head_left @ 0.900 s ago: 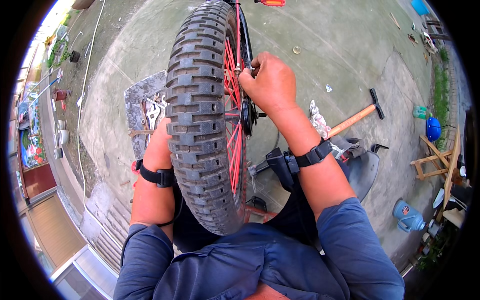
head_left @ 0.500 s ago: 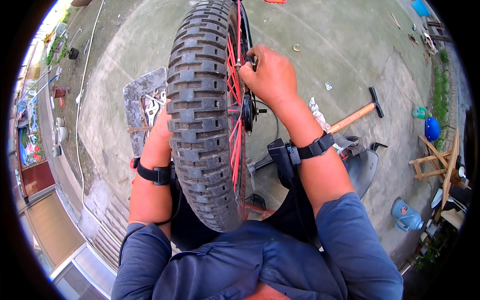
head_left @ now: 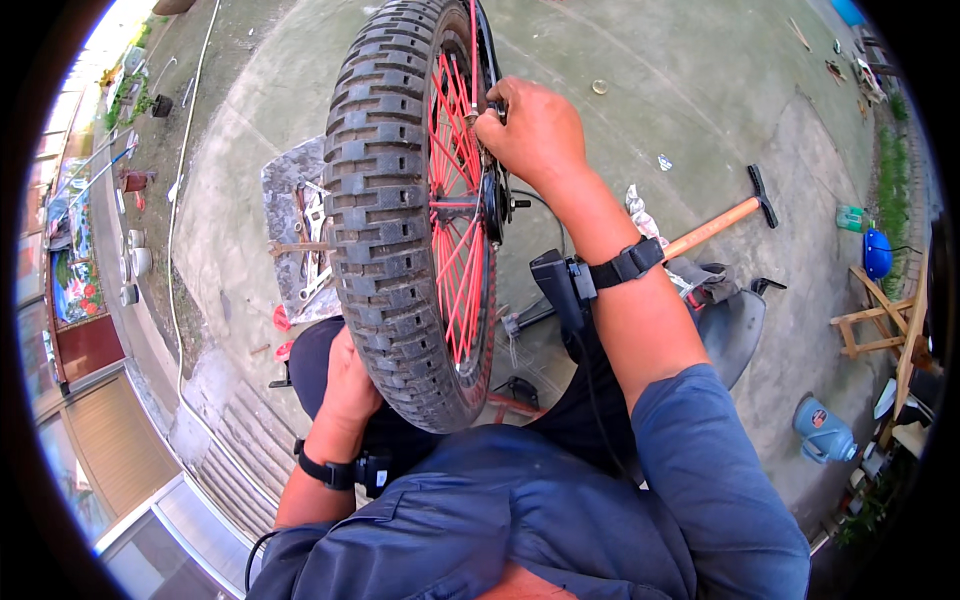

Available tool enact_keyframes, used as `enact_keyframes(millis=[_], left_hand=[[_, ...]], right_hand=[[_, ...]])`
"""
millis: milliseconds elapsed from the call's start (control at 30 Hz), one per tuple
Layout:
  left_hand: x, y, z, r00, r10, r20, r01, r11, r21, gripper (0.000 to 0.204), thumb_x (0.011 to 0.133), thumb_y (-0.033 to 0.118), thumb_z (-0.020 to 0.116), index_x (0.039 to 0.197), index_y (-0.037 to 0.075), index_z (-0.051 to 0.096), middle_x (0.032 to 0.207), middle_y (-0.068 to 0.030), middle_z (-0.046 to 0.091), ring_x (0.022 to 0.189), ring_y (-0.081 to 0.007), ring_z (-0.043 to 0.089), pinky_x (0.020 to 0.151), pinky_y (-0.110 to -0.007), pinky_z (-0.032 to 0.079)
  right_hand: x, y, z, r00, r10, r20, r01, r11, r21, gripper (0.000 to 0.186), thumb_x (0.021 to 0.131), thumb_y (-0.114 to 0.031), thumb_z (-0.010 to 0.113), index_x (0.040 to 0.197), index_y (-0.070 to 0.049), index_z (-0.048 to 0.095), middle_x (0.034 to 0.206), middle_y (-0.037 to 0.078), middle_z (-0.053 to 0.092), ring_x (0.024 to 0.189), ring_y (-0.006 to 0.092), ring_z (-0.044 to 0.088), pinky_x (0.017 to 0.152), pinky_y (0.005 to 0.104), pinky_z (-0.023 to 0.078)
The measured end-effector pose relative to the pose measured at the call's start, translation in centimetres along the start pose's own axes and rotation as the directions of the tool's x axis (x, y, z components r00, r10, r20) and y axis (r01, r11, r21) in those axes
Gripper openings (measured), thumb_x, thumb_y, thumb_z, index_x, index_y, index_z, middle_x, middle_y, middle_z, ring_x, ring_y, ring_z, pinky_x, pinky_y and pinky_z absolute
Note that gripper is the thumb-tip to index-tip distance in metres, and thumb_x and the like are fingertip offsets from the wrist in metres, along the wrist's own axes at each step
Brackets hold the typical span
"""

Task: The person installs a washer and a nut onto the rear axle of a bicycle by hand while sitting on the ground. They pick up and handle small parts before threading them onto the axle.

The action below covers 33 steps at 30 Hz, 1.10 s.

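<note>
A motorcycle wheel [head_left: 400, 210] with a knobby black tyre and red spokes [head_left: 455, 230] stands upright between my knees. My left hand [head_left: 348, 385] rests flat against the lower left side of the tyre, steadying it. My right hand [head_left: 530, 130] is up at the right side of the rim, fingers pinched on a red spoke near the rim. The black hub and axle end [head_left: 505, 205] show just below that hand. Both wrists wear black straps.
A grey mat with several wrenches [head_left: 300, 230] lies left of the wheel. A wooden-handled hammer [head_left: 715, 225] lies on the concrete at right, near a white rag [head_left: 642, 212]. A blue jug [head_left: 822, 432] and wooden frame [head_left: 880, 310] sit far right.
My right hand has climbed from the hub up to the rim and now pinches a spoke. My left hand has slid down the tyre toward my lap.
</note>
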<state>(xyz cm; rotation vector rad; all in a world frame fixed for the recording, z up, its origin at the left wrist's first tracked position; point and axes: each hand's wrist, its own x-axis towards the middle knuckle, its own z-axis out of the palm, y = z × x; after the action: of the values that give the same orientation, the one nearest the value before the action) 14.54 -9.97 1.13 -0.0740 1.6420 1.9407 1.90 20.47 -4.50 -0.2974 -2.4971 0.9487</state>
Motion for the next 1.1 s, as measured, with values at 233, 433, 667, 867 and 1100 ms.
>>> enact_keyframes(millis=[233, 433, 667, 867, 1100], left_hand=[[-3.5, -0.1, 3.2, 0.92, 0.24, 0.31, -0.391, 0.617, 0.683, 0.061, 0.059, 0.032, 0.088, 0.111, 0.006, 0.07, 0.109, -0.0101, 0.071, 0.101, -0.0254, 0.068, 0.09, -0.034, 0.052], [-3.0, 0.1, 4.3, 0.9, 0.322, 0.295, -0.432, 0.556, 0.71, 0.064, 0.058, 0.037, 0.089, 0.109, 0.005, 0.069, 0.104, -0.0119, 0.071, 0.094, -0.0323, 0.069, 0.086, -0.039, 0.053], [-1.6, 2.0, 4.7, 0.897, 0.346, 0.274, -0.441, 0.721, 0.534, 0.066, 0.065, 0.043, 0.087, 0.109, -0.002, 0.067, 0.104, -0.0122, 0.071, 0.091, -0.0274, 0.07, 0.086, -0.036, 0.053], [-0.9, 3.7, 5.4, 0.927, 0.263, 0.267, -0.367, 0.784, 0.501, 0.06, 0.066, 0.041, 0.085, 0.105, -0.002, 0.069, 0.099, -0.0114, 0.073, 0.088, -0.0273, 0.07, 0.087, -0.035, 0.053], [-0.4, 4.9, 4.9, 0.942, 0.187, 0.28, -0.303, 0.834, 0.462, 0.062, 0.066, 0.039, 0.085, 0.108, -0.003, 0.068, 0.102, -0.0108, 0.072, 0.093, -0.0227, 0.069, 0.088, -0.034, 0.051]], right_hand=[[0.0, 0.2, 0.2, 1.0, 0.003, 0.014, -0.002, 1.0, -0.009, 0.021, 0.073, -0.023, 0.067, 0.085, -0.006, 0.071, 0.085, 0.019, 0.07, 0.078, 0.0373, 0.068, 0.071, 0.0463, 0.055], [0.1, 0.0, 0.2, 1.0, 0.023, 0.014, -0.023, 1.0, -0.016, 0.024, 0.073, -0.026, 0.068, 0.087, -0.006, 0.071, 0.085, 0.018, 0.07, 0.078, 0.0369, 0.068, 0.071, 0.0456, 0.055], [0.1, -0.1, 0.2, 0.999, 0.047, 0.013, -0.047, 0.998, -0.037, 0.026, 0.072, -0.028, 0.069, 0.087, -0.006, 0.072, 0.086, 0.018, 0.071, 0.079, 0.0369, 0.068, 0.072, 0.0448, 0.055], [0.3, 0.1, 0.5, 0.999, 0.037, 0.019, -0.035, 0.997, -0.068, 0.025, 0.072, -0.027, 0.069, 0.084, -0.006, 0.073, 0.085, 0.018, 0.071, 0.078, 0.0369, 0.068, 0.072, 0.0448, 0.055], [0.5, 0.0, 0.5, 1.0, 0.012, 0.012, -0.011, 0.998, -0.054, 0.022, 0.073, -0.026, 0.067, 0.081, -0.006, 0.072, 0.082, 0.017, 0.07, 0.076, 0.0372, 0.067, 0.07, 0.0457, 0.055]])
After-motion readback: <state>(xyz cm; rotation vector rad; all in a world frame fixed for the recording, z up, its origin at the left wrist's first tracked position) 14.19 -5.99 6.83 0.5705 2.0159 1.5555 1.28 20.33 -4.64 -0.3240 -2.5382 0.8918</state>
